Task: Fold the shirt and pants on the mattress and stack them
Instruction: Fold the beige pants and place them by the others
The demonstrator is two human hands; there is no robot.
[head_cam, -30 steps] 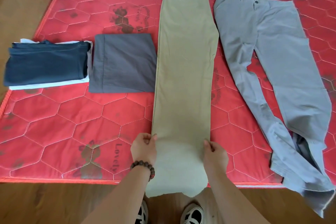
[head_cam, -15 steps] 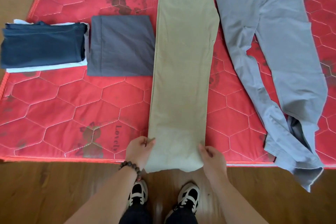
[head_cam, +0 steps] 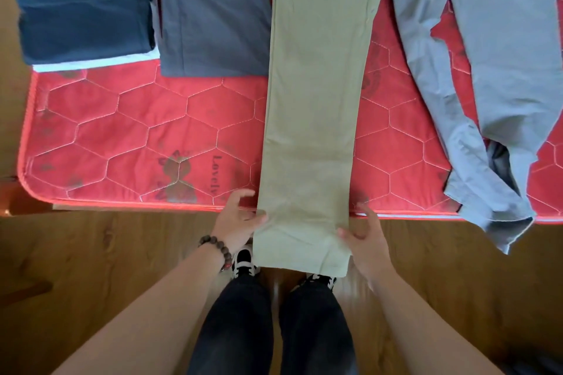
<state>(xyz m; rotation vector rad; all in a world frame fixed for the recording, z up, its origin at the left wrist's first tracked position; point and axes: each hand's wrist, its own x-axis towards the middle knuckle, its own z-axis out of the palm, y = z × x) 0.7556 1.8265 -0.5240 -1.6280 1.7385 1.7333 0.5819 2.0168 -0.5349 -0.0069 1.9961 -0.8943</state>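
Left hand [head_cam: 236, 219]: thumb and fingers pinching the left edge of the long khaki cotton trousers [head_cam: 316, 94], folded leg over leg into one strip; index finger raised clear of the cloth. Brown wooden bead bracelet [head_cam: 214, 250] on the left wrist.

Right hand [head_cam: 364, 239]: thumb laid on top of the right edge of the khaki trousers near the hem, fingers curved beneath and gripping the cloth.

Khaki trousers: running from 12 o'clock to 6 o'clock down the middle of the red quilted mattress with hexagon stitching [head_cam: 137, 137]; hem end hanging past the near mattress edge, above the black-and-white shoes [head_cam: 243, 262].

At 1 to 3 o'clock of the hands: light grey trousers [head_cam: 493, 70], spread flat and unfolded, legs apart, cuffs draped over the near mattress edge.

At 11 o'clock: folded dark grey rectangular garment [head_cam: 213, 21], right edge touching the khaki strip.

At 10 o'clock, just beside the dark grey garment: folded navy blue garment [head_cam: 85, 21] stacked on a folded white garment [head_cam: 91, 62], white edges showing along the near and right sides.

Beneath and around the mattress: brown wooden floor [head_cam: 106, 253]. At 6 o'clock: black trouser legs [head_cam: 274, 329] of the person.
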